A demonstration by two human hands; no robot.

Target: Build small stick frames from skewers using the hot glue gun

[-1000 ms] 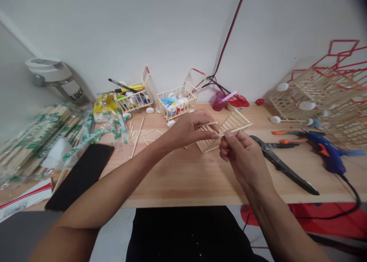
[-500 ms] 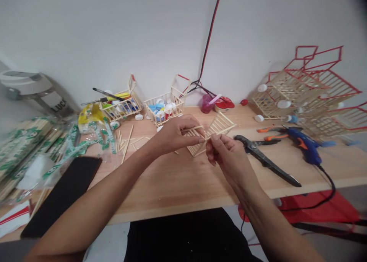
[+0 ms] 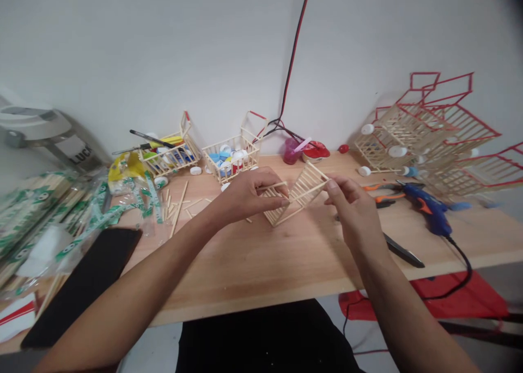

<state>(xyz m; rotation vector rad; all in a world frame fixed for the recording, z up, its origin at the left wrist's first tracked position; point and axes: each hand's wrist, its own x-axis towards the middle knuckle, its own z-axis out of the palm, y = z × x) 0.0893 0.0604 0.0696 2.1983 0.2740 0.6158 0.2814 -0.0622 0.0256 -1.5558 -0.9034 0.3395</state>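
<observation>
A small lattice panel of thin wooden sticks [image 3: 296,197] lies tilted in front of me, raised above the wooden table top [image 3: 261,269]. My left hand [image 3: 249,196] grips a stick at the panel's near left side between thumb and fingers. My right hand [image 3: 353,201] pinches the panel's far right corner with its fingertips. Part of the panel's lower corner seems to rest near the table, though I cannot tell if it touches.
Two small stick baskets of bottle caps [image 3: 231,158] stand at the back, beside loose sticks [image 3: 177,209]. To the right lie orange-handled pliers [image 3: 382,192], black-bladed shears [image 3: 402,250], a blue glue gun [image 3: 427,212] and large red-topped stick frames [image 3: 425,139]. Bagged sticks [image 3: 41,209] and a black phone [image 3: 81,280] lie left.
My right hand has moved from the panel's middle to its far right corner, uncovering less of the shears. The view has shifted slightly, and the panel has turned a little.
</observation>
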